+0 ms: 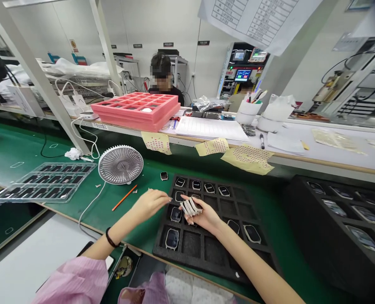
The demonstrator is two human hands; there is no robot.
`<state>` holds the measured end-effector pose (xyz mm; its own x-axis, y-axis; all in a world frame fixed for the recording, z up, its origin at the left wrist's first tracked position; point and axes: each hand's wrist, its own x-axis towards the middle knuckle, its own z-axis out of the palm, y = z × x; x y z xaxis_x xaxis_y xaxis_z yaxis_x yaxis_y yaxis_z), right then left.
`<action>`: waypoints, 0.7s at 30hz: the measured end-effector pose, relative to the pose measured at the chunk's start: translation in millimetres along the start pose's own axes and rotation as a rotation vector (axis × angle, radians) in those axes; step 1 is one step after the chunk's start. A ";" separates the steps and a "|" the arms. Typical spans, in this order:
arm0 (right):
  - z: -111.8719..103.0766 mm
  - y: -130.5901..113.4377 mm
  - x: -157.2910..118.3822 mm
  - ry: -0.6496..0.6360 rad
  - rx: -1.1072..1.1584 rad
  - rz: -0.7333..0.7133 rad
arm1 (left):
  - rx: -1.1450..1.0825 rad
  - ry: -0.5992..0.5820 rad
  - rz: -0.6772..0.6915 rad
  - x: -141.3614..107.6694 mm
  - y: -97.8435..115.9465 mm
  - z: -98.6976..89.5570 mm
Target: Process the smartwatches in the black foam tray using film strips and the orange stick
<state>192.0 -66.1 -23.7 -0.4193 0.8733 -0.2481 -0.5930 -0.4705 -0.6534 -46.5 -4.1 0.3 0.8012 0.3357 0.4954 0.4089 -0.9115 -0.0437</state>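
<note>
My right hand (208, 217) is closed around a small stack of smartwatch bodies (191, 207), held on edge above a black foam tray (192, 244). Over the tray's left edge is my left hand (151, 203), its fingers pressed together in a pinch; whatever they hold, if anything, is too small to make out. Several smartwatches lie face up in the tray's pockets, among them one in the front left pocket (172, 239) and one toward the right (252, 233). Other pockets show bare foam. My right hand and forearm hide part of the tray. A single watch (164, 175) rests on the green bench behind it.
Left of the tray are an orange stick (124, 197), a white fan (120, 164) and a clear plastic tray of dark parts (48, 181). Stacked black foam trays (314, 228) with watches stand at right. The shelf above bears pink foam trays (136, 114) and papers (211, 128). A person (165, 80) sits beyond.
</note>
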 end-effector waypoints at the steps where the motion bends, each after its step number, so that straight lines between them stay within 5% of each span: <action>1: 0.2 -0.5 -0.2 -0.004 0.004 0.005 | -0.046 0.031 0.075 7.6 11.4 -1.4; 6: 0.9 -2.3 -3.5 -0.040 0.006 0.021 | -0.139 0.068 0.252 31.1 38.9 0.5; 21: -4.8 0.7 -4.1 -0.101 -0.063 0.062 | 0.016 -0.118 0.464 41.6 36.8 -11.8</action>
<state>196.7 -69.4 -26.6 -0.5229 0.8240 -0.2182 -0.5210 -0.5116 -0.6833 -3.3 -26.5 29.5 0.9445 -0.0800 0.3187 0.0024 -0.9682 -0.2502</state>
